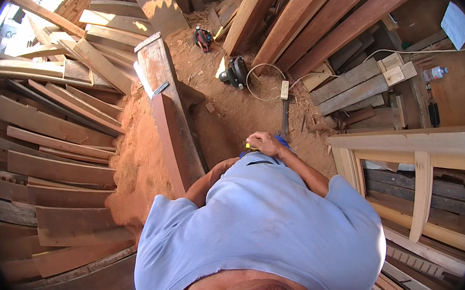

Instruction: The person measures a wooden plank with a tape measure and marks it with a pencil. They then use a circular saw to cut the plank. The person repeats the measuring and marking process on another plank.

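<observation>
Right hand [265, 143] sits at the front of the waist, back upward, fingers bent and bunched over a small yellow-and-black thing [250, 147]. That thing lies just under the fingertips, mostly covered by them and by the shirt [269, 222]; it may be a tape measure, but too little shows. Whether the fingers pinch it or only rest on it, I cannot tell. Left forearm [213, 180] runs in behind the shirt front, which hides the left hand, so its state cannot be told.

Left of the body, a reddish-brown beam [169, 141] lies along a weathered plank [153, 60], its near end cut off by the sleeve. A square [161, 87] rests at the beam's far end, its pale blade washed out by glare. Ahead on the sawdust floor stand a dark circular saw [234, 73] and, farther off, a red-and-dark power tool [203, 39], its type unclear.
</observation>
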Tool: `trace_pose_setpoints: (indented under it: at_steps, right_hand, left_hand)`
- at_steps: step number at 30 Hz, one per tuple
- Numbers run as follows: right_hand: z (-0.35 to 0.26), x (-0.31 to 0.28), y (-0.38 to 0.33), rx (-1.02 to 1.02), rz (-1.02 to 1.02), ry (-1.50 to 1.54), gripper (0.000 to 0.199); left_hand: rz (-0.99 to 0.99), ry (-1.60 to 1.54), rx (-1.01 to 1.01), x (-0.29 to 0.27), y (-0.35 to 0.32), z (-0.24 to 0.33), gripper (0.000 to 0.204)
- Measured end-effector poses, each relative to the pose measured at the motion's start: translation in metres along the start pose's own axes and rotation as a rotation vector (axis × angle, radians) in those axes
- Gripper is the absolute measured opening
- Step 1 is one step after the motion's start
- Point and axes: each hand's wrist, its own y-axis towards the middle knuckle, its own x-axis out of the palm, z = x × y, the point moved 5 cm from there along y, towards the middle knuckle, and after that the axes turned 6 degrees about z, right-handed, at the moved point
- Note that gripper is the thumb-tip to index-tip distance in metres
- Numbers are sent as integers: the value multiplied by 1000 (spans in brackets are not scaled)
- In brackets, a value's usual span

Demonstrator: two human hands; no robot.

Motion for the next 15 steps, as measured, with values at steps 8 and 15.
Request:
trace_pose_setpoints:
  at_steps: [8, 15]
  right_hand:
    - [22, -111, 35, -27, 92, 28, 49]
    - [3, -187, 77, -73, 167, 67, 49]
  left_hand:
    - [-5, 30, -14, 47, 72, 56, 43]
    - [-45, 85, -19, 75, 122, 101, 42]
